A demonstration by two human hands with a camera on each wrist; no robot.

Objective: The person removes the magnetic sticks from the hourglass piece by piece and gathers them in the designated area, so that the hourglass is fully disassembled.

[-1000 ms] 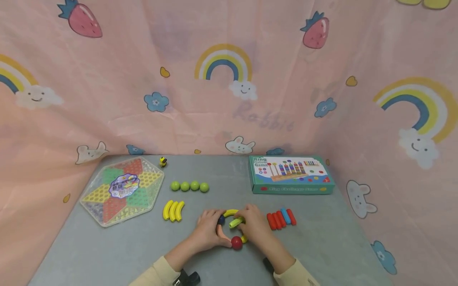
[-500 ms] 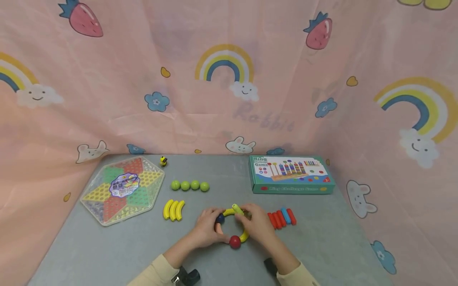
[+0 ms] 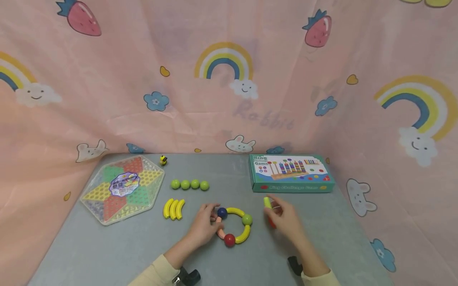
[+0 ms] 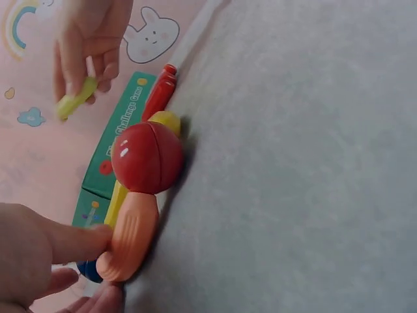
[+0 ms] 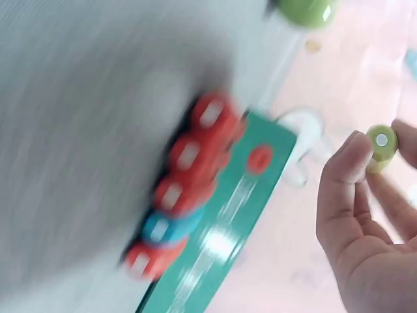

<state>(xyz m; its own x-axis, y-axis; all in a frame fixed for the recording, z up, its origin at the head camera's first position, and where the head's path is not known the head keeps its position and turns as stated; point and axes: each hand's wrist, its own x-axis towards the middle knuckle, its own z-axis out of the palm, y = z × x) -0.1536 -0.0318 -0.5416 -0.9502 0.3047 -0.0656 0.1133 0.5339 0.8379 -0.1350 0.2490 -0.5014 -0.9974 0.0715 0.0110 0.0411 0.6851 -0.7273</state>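
Note:
A ring of magnetic toy pieces lies on the table: a blue ball (image 3: 222, 213), a green ball (image 3: 247, 219), a red ball (image 3: 229, 240), two yellow curved sticks (image 3: 243, 235) and a peach curved stick (image 4: 132, 238). My left hand (image 3: 204, 227) is at the ring's left side, thumb and finger on the peach stick close to the blue ball. My right hand (image 3: 286, 220), right of the ring, pinches a yellow-green stick (image 5: 382, 145) between thumb and fingers, raised off the table. A pale magnet shows in that stick's end.
Red sticks (image 5: 189, 156) and a blue stick (image 5: 166, 228) lie behind the right hand, mostly hidden in the head view. Several green balls (image 3: 195, 184), yellow curved sticks (image 3: 173, 209), a hexagonal checkers board (image 3: 143, 196), a bee figure (image 3: 163, 160) and a green game box (image 3: 291, 186) stand around.
My right hand has moved from the ring to the right, carrying the yellow-green stick, uncovering the green ball. My left hand's thumb has drawn back from the red ball towards its fingers.

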